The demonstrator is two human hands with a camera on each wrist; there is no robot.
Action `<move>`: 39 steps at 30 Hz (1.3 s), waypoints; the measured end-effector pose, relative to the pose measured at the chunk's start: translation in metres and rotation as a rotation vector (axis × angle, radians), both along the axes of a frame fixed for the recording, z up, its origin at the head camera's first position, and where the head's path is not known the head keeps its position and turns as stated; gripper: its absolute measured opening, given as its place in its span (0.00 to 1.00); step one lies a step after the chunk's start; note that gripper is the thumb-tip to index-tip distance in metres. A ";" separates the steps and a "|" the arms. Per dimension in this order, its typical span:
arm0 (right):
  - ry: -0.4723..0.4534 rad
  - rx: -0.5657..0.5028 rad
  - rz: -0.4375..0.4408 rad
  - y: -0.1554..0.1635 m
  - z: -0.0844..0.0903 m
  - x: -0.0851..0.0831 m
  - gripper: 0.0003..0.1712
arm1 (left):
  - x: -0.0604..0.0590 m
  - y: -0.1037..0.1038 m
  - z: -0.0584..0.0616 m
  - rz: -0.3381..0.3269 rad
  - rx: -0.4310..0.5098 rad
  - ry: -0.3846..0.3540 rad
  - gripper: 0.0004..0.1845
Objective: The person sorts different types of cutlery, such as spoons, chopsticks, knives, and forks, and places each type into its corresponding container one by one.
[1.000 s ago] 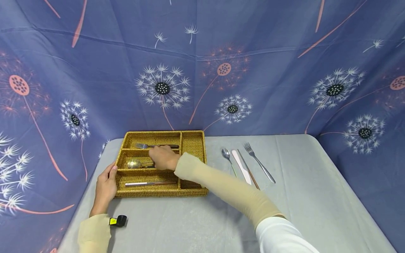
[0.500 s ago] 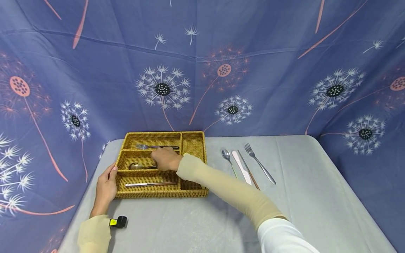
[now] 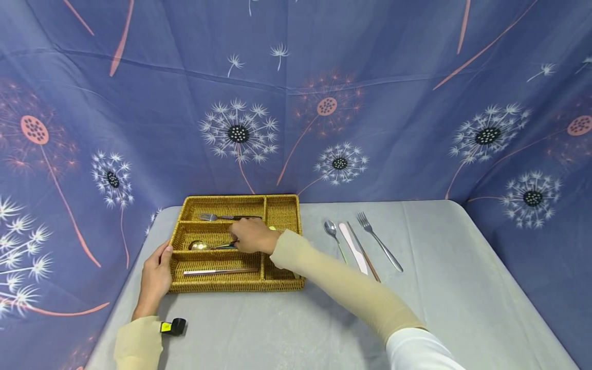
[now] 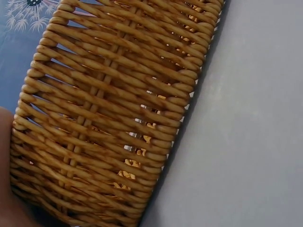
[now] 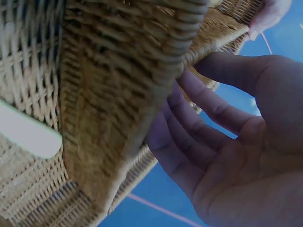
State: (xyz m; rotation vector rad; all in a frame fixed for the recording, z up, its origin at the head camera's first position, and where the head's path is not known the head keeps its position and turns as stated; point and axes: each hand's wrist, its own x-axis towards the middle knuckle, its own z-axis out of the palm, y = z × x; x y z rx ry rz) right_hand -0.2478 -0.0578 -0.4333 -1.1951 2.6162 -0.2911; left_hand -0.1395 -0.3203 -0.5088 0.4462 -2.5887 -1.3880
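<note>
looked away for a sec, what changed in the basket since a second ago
The right hand slid rightward along the middle compartment of the wicker basket. The spoon lies there, and whether the fingers grip its handle is unclear. The left hand stayed on the basket's left edge; the fork and knife inside did not move.

Rough woven wicker tray (image 3: 282, 282), shiny metal spoon (image 3: 200, 245)

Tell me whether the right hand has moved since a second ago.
Yes. The right hand has slid rightward along the wicker tray's middle compartment, toward its divider.
</note>
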 end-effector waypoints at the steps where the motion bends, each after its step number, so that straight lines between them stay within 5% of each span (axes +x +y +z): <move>1: -0.007 -0.018 -0.005 0.004 0.002 0.001 0.04 | 0.000 0.000 0.000 0.000 0.000 0.000 0.32; 16: -0.019 -0.217 -0.125 0.072 0.020 0.025 0.15 | 0.001 0.001 -0.001 0.001 0.019 -0.001 0.33; 24: 0.060 -0.348 -0.229 0.118 0.015 0.042 0.08 | 0.001 0.000 -0.001 -0.005 0.008 0.008 0.32; 39: 0.051 -0.436 -0.341 0.168 -0.013 0.069 0.07 | 0.001 0.000 -0.002 -0.009 0.003 -0.012 0.33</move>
